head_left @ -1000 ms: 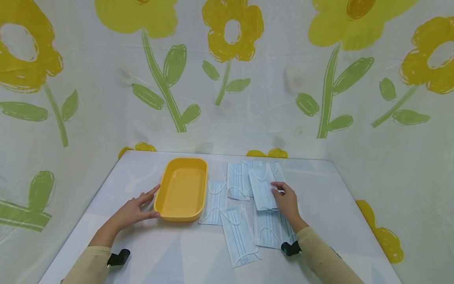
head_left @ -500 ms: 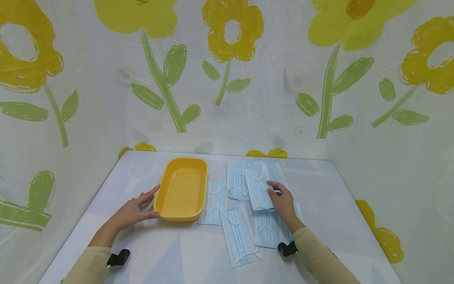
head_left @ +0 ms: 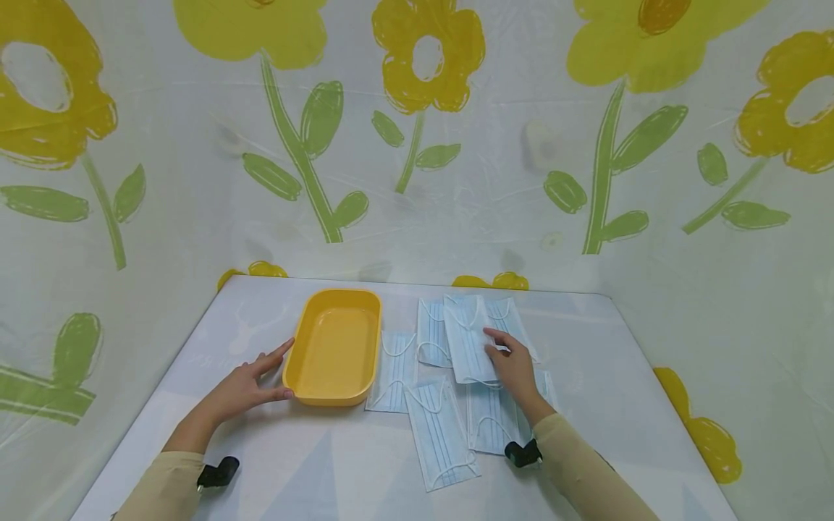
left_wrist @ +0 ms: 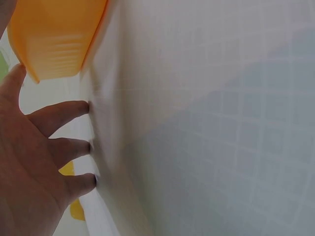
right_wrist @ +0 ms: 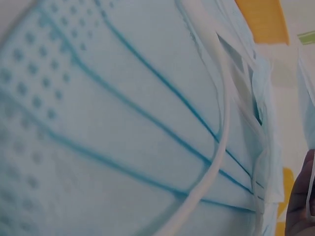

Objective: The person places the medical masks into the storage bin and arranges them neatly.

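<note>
In the head view a pale blue face mask is pinched at its right edge by my right hand, thumb against fingers, and covers parts of the masks behind it. At the far left of the right wrist view's hand, only some fingers show at the edge; a mask close to the lens fills most of it. My left hand has its fingers spread, with thumb and fingertips at the left side of a yellow tray. The left wrist view shows this tray above the spread fingers.
More masks lie around: one against the tray's right side, one nearest the front, one under the right forearm's side, others at the back. A flower-printed curtain stands behind the white table.
My right hand has moved a little to the left, carrying the pinched mask with it over the masks at the back. The left hand and the tray have stayed in place.
</note>
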A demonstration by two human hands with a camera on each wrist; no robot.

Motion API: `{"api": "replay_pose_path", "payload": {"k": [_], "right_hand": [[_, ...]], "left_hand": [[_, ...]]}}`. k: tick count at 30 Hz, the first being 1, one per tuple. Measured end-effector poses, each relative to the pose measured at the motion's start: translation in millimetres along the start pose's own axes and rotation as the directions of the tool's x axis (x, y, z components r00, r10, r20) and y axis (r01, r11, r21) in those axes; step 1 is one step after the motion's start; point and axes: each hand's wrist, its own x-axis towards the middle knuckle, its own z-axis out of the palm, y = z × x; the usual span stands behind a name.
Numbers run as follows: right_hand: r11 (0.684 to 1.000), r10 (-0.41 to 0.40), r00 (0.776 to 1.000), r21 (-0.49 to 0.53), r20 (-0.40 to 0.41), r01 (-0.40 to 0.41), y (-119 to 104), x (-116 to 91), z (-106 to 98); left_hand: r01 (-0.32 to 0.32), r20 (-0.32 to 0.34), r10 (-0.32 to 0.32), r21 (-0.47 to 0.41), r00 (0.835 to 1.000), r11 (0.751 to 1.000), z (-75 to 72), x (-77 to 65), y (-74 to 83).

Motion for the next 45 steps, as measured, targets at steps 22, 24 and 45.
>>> {"api": "replay_pose_path", "payload": {"k": [22, 24, 45], "right_hand": [[1.0, 0.012, 1.0, 0.014, 0.002, -0.012, -13, -3, 19], [1.0, 0.002, 1.0, 0.018, 0.012, -0.002, -13, -4, 21], [0.999, -0.004, 0.998, 0.045, 0.059, 0.002, -22, -7, 40]], "left_hand": [[-0.009, -0.014, 0.009, -0.015, 1.0, 1.0, -0.6, 0.6, -0.2], [-0.009, -0.015, 0.009, -0.016, 1.0, 1.0, -0.6, 0.6, 0.0], [-0.004, -0.011, 0.004, -0.024, 1.0, 1.0, 0.0, -1.1, 1.9]]}}
